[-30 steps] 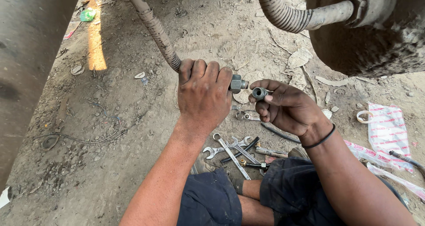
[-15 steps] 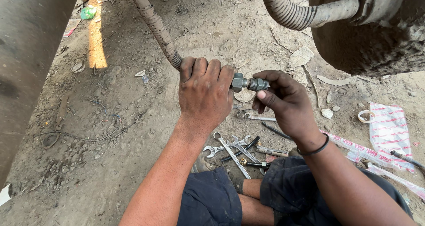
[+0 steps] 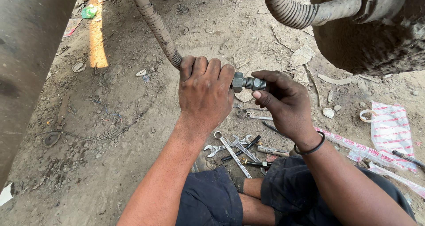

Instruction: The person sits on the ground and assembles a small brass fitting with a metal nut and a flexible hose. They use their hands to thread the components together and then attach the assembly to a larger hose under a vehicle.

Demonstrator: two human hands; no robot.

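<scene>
My left hand is wrapped around the end of a dirty ribbed hose that runs up to the top left. A metal hex end piece sticks out of that fist to the right. My right hand pinches a small threaded metal fitting with thumb and fingers, pressed end to end against the hose's hex piece. A black band circles my right wrist. Both hands hover above dusty ground in front of my knees.
Several wrenches and small tools lie on the dirt near my knees, one more spanner under my right hand. A corrugated hose and a grimy machine part hang at the top right. White and red plastic wrappers lie at right.
My right hand has brought the small fitting leftward from a gap away until it meets the hose end. My left hand has kept its grip on the hose.
</scene>
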